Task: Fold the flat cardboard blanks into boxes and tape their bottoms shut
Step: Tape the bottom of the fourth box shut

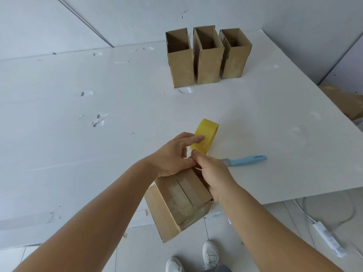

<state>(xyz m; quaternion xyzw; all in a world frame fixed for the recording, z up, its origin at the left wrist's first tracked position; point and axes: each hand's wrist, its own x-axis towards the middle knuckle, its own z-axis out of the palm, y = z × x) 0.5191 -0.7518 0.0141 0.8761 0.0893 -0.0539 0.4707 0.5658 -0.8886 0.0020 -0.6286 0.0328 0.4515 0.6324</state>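
Fingers of left hand (172, 156) hold yellow tape roll (204, 137); right hand (214, 173) pinches the tape end at the roll, above upturned cardboard box (180, 201) at the table (78, 134) edge. Blue-handled knife (245, 160) just right. Three upright open boxes (206, 57) stand farther back.

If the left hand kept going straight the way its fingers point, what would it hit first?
The yellow tape roll: the left hand already has a fingertip on its near side. Beyond it, bare table, as far as depth shows.
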